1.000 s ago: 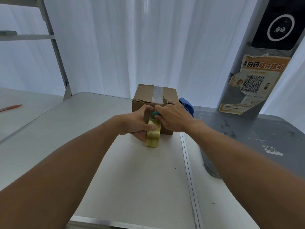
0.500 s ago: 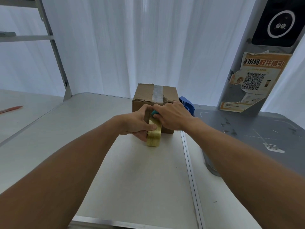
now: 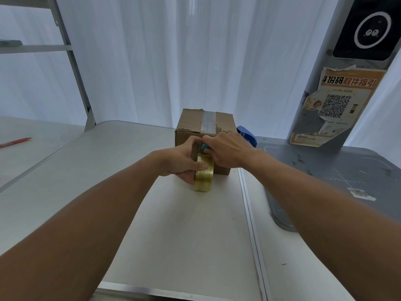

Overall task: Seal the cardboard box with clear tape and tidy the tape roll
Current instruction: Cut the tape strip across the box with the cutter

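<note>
A small brown cardboard box (image 3: 191, 127) stands on the white table (image 3: 121, 161), with a strip of clear tape running over its top seam. In front of the box's near face, my left hand (image 3: 182, 161) grips a yellowish roll of clear tape (image 3: 204, 179) held on edge, thumb across its rim. My right hand (image 3: 227, 151) is curled around a small teal object (image 3: 205, 147) just above the roll, against the box's front face. What the teal object is I cannot tell; the fingers hide most of it.
A blue tape dispenser (image 3: 247, 134) sits behind the box to the right. A grey stand base (image 3: 338, 177) with a pillar carrying a QR poster (image 3: 334, 107) fills the right side. A red pen (image 3: 15, 141) lies far left. A metal shelf frame (image 3: 73, 68) rises at left.
Both hands and the tape roll stay at the box's front face; only slight shifts of the view, no clear movement of the roll.
</note>
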Motion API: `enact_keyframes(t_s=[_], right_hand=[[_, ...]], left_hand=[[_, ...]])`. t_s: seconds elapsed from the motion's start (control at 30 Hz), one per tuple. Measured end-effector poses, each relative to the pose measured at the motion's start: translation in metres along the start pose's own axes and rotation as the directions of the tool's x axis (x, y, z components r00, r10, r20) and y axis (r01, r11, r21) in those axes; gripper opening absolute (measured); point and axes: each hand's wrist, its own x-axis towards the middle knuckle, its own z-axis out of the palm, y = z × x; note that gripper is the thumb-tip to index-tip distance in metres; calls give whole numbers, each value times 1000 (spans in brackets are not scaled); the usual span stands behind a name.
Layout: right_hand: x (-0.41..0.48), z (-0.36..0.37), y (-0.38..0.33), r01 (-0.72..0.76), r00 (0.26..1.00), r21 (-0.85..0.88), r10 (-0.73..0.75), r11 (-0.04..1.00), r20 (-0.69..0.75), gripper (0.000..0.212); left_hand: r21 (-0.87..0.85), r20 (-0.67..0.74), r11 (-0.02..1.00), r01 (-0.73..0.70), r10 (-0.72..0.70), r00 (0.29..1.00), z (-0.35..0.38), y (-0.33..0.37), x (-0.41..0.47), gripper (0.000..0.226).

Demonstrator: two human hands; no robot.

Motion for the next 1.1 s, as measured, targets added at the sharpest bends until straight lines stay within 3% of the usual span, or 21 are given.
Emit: enact_keyframes(t_s=[0.67,1.1], right_hand=[[6,1,-5,16,1000,-43,-15,999,12,26],[-6,1,9,28,1000,-90,-27,996,14,18]], left_hand=[[-7,-5,1000,-2,2,1000,1,1,1,71],[-23,15,999,26,-25,1000,1,2,-1,69]])
